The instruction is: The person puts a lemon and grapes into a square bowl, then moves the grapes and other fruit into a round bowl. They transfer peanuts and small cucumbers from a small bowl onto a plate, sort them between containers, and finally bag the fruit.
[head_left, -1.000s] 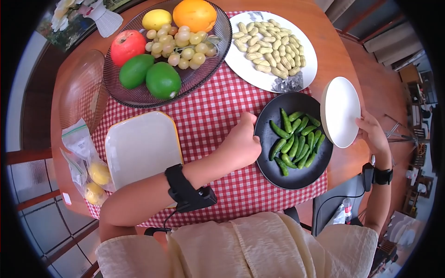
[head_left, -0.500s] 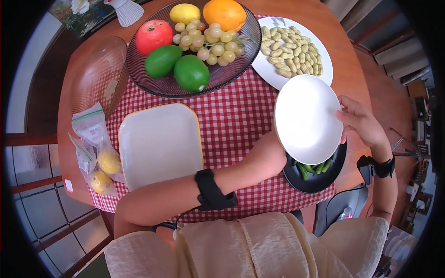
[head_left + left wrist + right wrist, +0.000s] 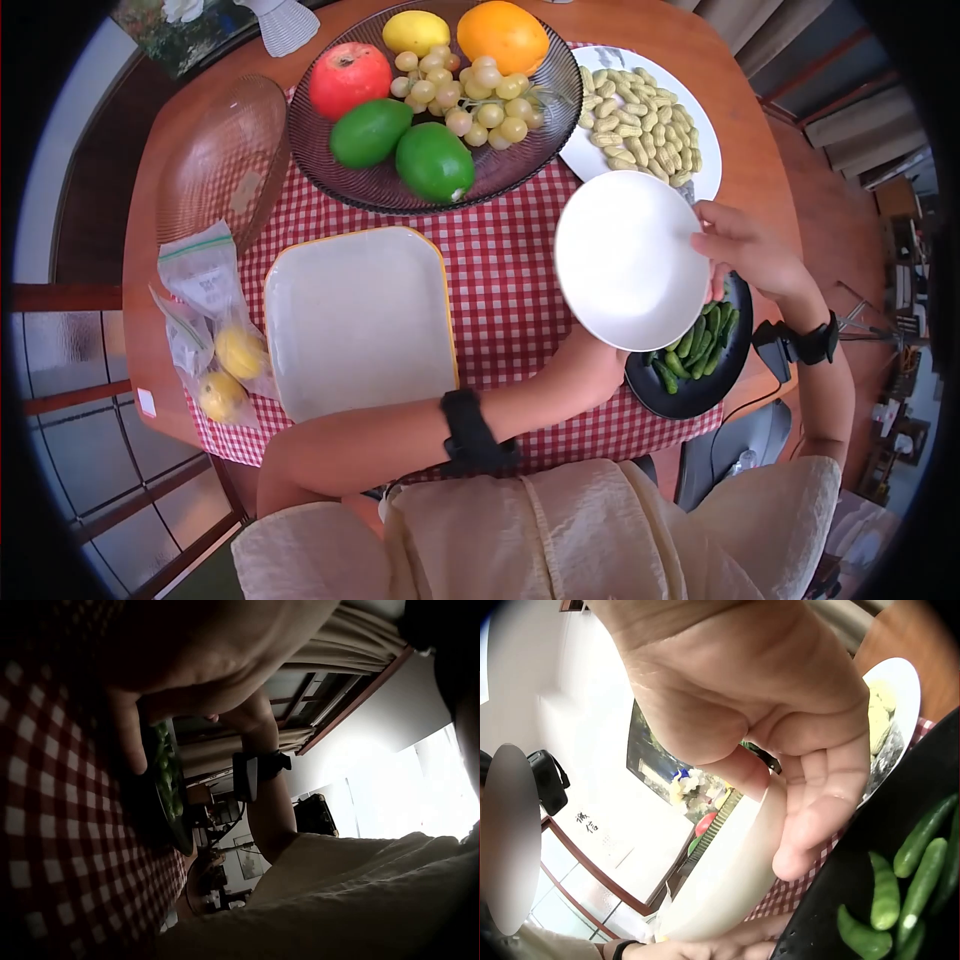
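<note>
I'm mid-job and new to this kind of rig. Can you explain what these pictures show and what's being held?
There is no machine here, only a person's two bare hands. The wide picture comes from a camera worn on the head, looking down; the other two come from cameras on the wrists. On the table are a checked cloth, a fruit bowl, a white plate of peanuts, a pale tray and a black plate of green peppers. The right hand holds a white bowl by its rim, tilted. The left hand is at the black plate's edge; its exact grip is too dark to tell.
</note>
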Demonstrator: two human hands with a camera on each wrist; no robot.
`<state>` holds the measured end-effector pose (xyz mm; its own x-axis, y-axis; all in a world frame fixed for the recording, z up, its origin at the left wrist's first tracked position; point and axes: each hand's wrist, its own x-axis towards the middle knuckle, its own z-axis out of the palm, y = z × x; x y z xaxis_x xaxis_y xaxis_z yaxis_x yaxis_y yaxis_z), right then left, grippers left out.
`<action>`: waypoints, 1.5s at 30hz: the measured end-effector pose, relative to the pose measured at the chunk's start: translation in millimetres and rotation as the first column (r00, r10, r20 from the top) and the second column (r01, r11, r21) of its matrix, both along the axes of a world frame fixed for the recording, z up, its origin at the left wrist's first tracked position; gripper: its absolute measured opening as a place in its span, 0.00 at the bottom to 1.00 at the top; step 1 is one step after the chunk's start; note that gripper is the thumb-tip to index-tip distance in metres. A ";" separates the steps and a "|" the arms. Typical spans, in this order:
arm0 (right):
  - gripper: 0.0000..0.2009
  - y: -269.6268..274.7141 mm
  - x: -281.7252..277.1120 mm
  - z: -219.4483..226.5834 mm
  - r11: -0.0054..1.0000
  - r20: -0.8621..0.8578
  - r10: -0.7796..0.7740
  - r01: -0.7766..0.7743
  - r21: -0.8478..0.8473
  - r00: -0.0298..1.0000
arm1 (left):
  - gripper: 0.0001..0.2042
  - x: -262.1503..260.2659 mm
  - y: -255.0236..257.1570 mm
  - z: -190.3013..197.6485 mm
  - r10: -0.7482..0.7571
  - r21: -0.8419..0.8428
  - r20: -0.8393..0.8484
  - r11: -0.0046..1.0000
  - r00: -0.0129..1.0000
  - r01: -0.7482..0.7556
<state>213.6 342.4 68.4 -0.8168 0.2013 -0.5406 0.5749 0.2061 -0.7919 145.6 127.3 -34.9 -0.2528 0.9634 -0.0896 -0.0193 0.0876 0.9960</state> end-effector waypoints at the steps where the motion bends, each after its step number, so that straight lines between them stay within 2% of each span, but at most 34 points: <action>1: 0.17 -1.1 -3.5 -3.5 1.000 0.002 -0.006 0.006 0.001 1.000 | 0.15 0.0 -7.0 4.3 -0.006 0.001 0.002 1.000 1.000 0.006; 3: 0.16 -6.2 -12.9 -9.7 0.999 0.027 0.043 -0.044 0.021 0.999 | 0.14 -9.2 -26.1 24.2 -0.123 -0.244 -0.007 0.963 0.992 0.118; 5: 0.15 -11.6 -24.8 -10.5 0.998 0.045 0.055 -0.056 0.020 0.997 | 0.14 -24.6 -46.0 34.9 -0.174 -0.245 -0.043 0.956 0.984 0.158; 7: 0.13 -16.4 -34.6 -15.5 0.989 0.089 0.136 -0.140 0.039 0.987 | 0.13 -42.4 -68.7 44.5 -0.221 -0.264 -0.076 0.945 0.972 0.194; 9: 0.12 -23.5 -42.6 -20.1 0.988 0.105 0.135 -0.142 0.057 0.985 | 0.11 -61.5 -84.4 54.7 -0.324 -0.276 -0.317 0.931 0.892 0.240; 10: 0.12 -26.1 -45.5 -24.7 0.982 0.096 0.166 -0.174 0.079 0.981 | 0.11 -67.2 -89.0 62.2 -0.330 -0.285 -0.311 0.927 0.891 0.243; 12: 0.12 -29.8 -51.0 -34.6 0.968 0.076 0.215 -0.223 0.114 0.974 | 0.09 -77.4 -92.8 76.5 -0.233 -0.285 -0.449 0.952 0.863 0.109; 13: 0.12 -33.7 -54.9 -35.2 0.969 0.075 0.214 -0.222 0.108 0.974 | 0.09 -81.9 -93.4 80.2 -0.237 -0.291 -0.447 0.950 0.862 0.110; 15: 0.08 -39.8 -61.0 -33.3 0.901 0.062 0.325 -0.329 0.283 0.944 | 0.09 -88.2 -92.8 84.4 -0.214 -0.310 -0.554 0.950 0.804 0.039; 16: 0.08 -37.2 -57.2 -53.6 0.808 -0.129 0.420 -0.305 0.504 0.899 | 0.08 -89.0 -91.9 83.9 -0.184 -0.304 -0.578 0.953 0.795 0.000; 17: 0.08 -37.8 -57.6 -59.8 0.808 -0.130 0.417 -0.301 0.506 0.900 | 0.08 -89.6 -90.6 83.3 -0.185 -0.302 -0.580 0.953 0.793 0.002; 19: 0.09 -41.2 -59.5 -65.4 0.751 -0.089 0.409 -0.280 0.599 0.908 | 0.08 -90.7 -86.9 83.2 -0.186 -0.272 -0.682 0.962 0.708 -0.009; 20: 0.09 -42.0 -59.1 -70.1 0.739 -0.117 0.408 -0.253 0.625 0.905 | 0.08 -89.8 -83.8 84.1 -0.184 -0.258 -0.688 0.966 0.702 0.000; 21: 0.09 -40.9 -57.5 -67.4 0.731 -0.114 0.399 -0.241 0.638 0.910 | 0.08 -86.8 -82.2 85.1 -0.186 -0.266 -0.707 0.964 0.682 -0.013; 23: 0.11 -43.6 -55.8 -57.8 0.779 -0.083 0.377 -0.267 0.567 0.923 | 0.08 -81.1 -79.8 85.9 -0.185 -0.259 -0.730 0.966 0.658 -0.016; 25: 0.12 -40.4 -46.8 -49.2 0.807 -0.130 0.329 -0.207 0.553 0.935 | 0.07 -78.0 -80.1 85.8 -0.180 -0.235 -0.773 0.972 0.608 -0.011; 27: 0.13 -31.1 -35.2 -33.2 0.876 -0.239 0.261 -0.125 0.466 0.935 | 0.08 -76.9 -83.1 86.8 -0.160 -0.206 -0.785 0.979 0.599 -0.008; 28: 0.13 -25.6 -28.2 -20.7 0.858 -0.205 0.242 -0.110 0.502 0.948 | 0.08 -77.2 -85.3 86.9 -0.150 -0.206 -0.786 0.978 0.599 -0.025; 29: 0.13 -14.0 -18.2 -21.0 0.804 -0.245 0.274 -0.082 0.589 0.930 | 0.08 -78.1 -86.2 86.8 -0.144 -0.210 -0.785 0.977 0.602 -0.040; 33: 0.14 15.6 23.1 1.5 0.801 -0.112 0.180 -0.080 0.593 0.977 | 0.09 -81.8 -71.5 88.5 -0.112 -0.143 -0.782 0.990 0.613 -0.002; 35: 0.15 20.7 41.7 7.4 0.793 -0.052 0.167 -0.103 0.601 0.985 | 0.10 -77.1 -51.3 91.4 -0.056 0.013 -0.832 0.993 0.552 0.120; 36: 0.16 19.3 49.5 10.0 0.766 0.053 0.207 -0.196 0.612 0.977 | 0.12 -72.9 -40.1 91.2 -0.110 -0.007 -0.835 0.982 0.540 0.190; 37: 0.17 18.6 57.2 11.8 0.736 0.154 0.244 -0.286 0.614 0.957 | 0.12 -67.1 -25.6 88.2 -0.112 -0.004 -0.833 0.981 0.542 0.196; 38: 0.23 22.8 68.2 -0.8 0.694 0.164 0.293 -0.328 0.641 0.942 | 0.15 -59.5 -8.9 81.3 -0.172 -0.017 -0.842 0.956 0.511 0.293; 39: 0.23 19.1 70.7 -3.6 0.693 0.164 0.290 -0.325 0.644 0.943 | 0.19 -50.6 5.4 74.9 -0.229 -0.033 -0.850 0.922 0.474 0.386; 40: 0.25 13.3 72.3 -4.6 0.664 0.164 0.301 -0.329 0.671 0.940 | 0.19 -40.1 17.8 70.7 -0.226 -0.030 -0.852 0.921 0.472 0.388; 42: 0.30 6.5 72.4 -7.8 0.632 0.178 0.316 -0.347 0.693 0.932 | 0.30 -20.2 39.6 62.5 -0.163 -0.066 -0.966 0.906 0.202 0.417; 43: 0.30 5.7 72.8 -12.1 0.631 0.179 0.314 -0.346 0.695 0.932 | 0.30 -13.4 47.8 57.5 -0.161 -0.063 -0.966 0.906 0.202 0.418; 45: 0.31 5.1 73.8 -20.9 0.597 0.185 0.331 -0.357 0.719 0.925 | 0.38 -4.3 60.6 47.6 -0.205 -0.192 -0.979 0.926 0.004 0.324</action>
